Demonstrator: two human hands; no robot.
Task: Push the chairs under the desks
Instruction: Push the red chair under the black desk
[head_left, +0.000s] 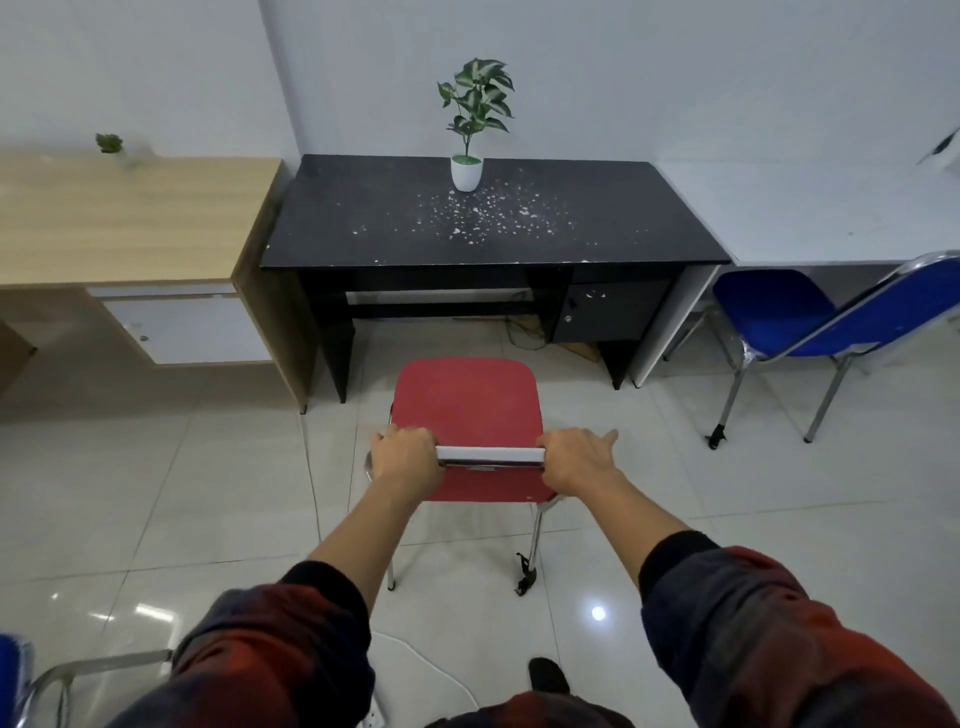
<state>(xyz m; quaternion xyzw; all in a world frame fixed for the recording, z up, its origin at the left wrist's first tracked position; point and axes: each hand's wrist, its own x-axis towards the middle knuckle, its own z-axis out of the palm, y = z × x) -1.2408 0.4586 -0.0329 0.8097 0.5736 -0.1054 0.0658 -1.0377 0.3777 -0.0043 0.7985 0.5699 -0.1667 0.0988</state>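
Glossy floor tiles (156, 467), red chair (467, 405) standing in front of black desk (488, 218).
Left hand (405, 454) and right hand (579, 460) both grip the top bar of the chair back, fingers curled over; the seat is not under the desk.

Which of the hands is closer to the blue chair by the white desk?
Right. The right hand grips the red chair's backrest on the side toward the blue chair; the left hand grips the far end, farther away.
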